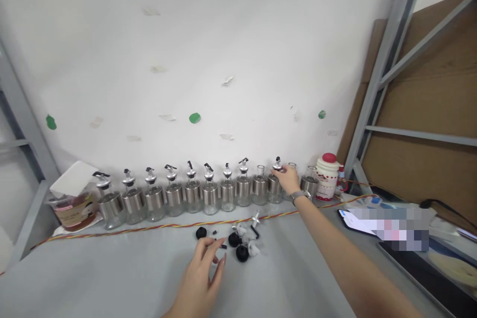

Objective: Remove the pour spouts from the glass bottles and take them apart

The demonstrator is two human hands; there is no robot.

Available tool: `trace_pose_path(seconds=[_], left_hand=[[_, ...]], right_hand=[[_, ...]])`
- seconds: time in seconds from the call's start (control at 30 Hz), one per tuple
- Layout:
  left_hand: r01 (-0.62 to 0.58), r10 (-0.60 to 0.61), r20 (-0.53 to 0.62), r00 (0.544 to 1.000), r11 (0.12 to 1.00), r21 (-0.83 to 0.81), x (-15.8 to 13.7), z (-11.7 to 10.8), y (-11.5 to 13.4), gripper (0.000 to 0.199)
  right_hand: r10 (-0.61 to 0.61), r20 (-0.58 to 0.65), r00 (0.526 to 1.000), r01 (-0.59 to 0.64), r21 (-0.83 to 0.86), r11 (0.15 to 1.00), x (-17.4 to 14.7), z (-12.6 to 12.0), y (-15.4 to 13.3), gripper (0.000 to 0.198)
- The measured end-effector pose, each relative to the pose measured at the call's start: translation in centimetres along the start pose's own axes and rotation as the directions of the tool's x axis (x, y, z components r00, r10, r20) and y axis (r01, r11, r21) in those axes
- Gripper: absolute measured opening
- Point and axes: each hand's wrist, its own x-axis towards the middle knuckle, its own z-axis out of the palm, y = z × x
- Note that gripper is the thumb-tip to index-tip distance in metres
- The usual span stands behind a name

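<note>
Glass oil bottles with steel sleeves stand in a row along the wall, most topped by silver pour spouts with black tips. At the right part of the row, my right hand has its fingers closed at the base of a pour spout on one bottle. My left hand hovers over the table with thumb and fingers apart, holding nothing visible. Near its fingertips lie black round stoppers, clear plastic pieces, small black tubes and a silver spout piece.
A bottle without a spout is left of my right hand. A cream jar with a red lid stands at the right end, a labelled container at the left. A twisted red-yellow cord crosses the table. A lit phone lies right.
</note>
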Motion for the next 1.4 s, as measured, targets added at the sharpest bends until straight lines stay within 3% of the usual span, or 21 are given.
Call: trace_pose_path(seconds=[0.2,0.3,0.33,0.4,0.47,0.53,0.63,0.73,0.87,0.93,1.07,1.17,1.27,1.33,1.4], left_hand=[[-0.007,0.007,-0.022,1.000,1.000,0.005,-0.1,0.1,-0.4,0.035],[-0.118,0.144,-0.150,0.978,0.979,0.168,-0.1,-0.2,-0.4,0.042],[-0.142,0.194,-0.201,0.960,0.959,0.246,-0.1,-0.4,-0.3,0.046],[-0.144,0.260,-0.276,0.925,0.914,0.379,0.0,-0.8,0.2,0.057],[-0.133,0.287,-0.298,0.911,0.885,0.446,-0.1,-1.1,0.8,0.074],[-0.199,0.343,-0.241,0.908,0.859,0.472,-0.2,-1.1,1.2,0.085],[-0.320,0.418,-0.130,0.899,0.830,0.456,-0.7,-0.5,1.5,0.073],[-0.296,0.384,-0.130,0.914,0.851,0.433,-0.8,0.1,1.3,0.065],[-0.165,0.314,-0.224,0.923,0.846,0.507,-0.3,-0.6,0.5,0.058],[-0.128,0.324,-0.263,0.909,0.816,0.564,0.0,-1.3,0.1,0.056],[-0.177,0.397,-0.277,0.875,0.794,0.582,0.4,-1.8,0.1,0.050],[-0.220,0.374,-0.262,0.890,0.853,0.473,0.2,-1.6,0.9,0.050],[-0.204,0.269,-0.186,0.945,0.929,0.308,0.0,-1.7,1.8,0.051],[-0.109,0.122,-0.080,0.989,0.983,0.151,-0.1,-2.3,2.4,0.051],[0.063,-0.060,0.059,0.996,0.997,-0.049,-0.1,-3.1,3.0,0.054]], right_hand=[[-0.131,-0.219,0.967,0.156,0.101,0.983,-4.7,-3.3,-2.9,0.021],[-0.189,-0.247,0.951,0.237,0.182,0.954,-8.9,-6.4,-5.3,0.023],[-0.187,-0.245,0.951,0.261,0.318,0.912,-10.3,-7.3,-6.2,0.024],[-0.127,-0.143,0.982,0.188,0.595,0.781,-13.1,-8.5,-7.8,0.026],[-0.053,0.081,0.995,-0.030,0.779,0.626,-15.4,-8.9,-9.0,0.028],[-0.025,0.286,0.958,-0.237,0.838,0.492,-17.3,-8.5,-9.6,0.026],[-0.058,0.495,0.867,-0.432,0.804,0.409,-19.1,-7.5,-9.7,0.025],[-0.097,0.570,0.816,-0.488,0.770,0.411,-19.5,-6.8,-9.3,0.023],[-0.055,0.630,0.775,-0.533,0.697,0.479,-18.7,-6.3,-8.7,0.023],[0.003,0.638,0.770,-0.547,0.659,0.517,-18.4,-5.8,-8.3,0.025],[0.144,0.614,0.776,-0.581,0.606,0.544,-18.3,-4.8,-7.4,0.036],[0.179,0.604,0.777,-0.577,0.568,0.587,-17.9,-4.6,-7.1,0.038],[0.142,0.588,0.796,-0.523,0.551,0.651,-17.3,-5.0,-7.2,0.039],[0.089,0.573,0.815,-0.468,0.558,0.685,-16.8,-5.5,-7.3,0.038],[0.009,0.572,0.820,-0.415,0.584,0.697,-16.5,-6.3,-7.3,0.034]])
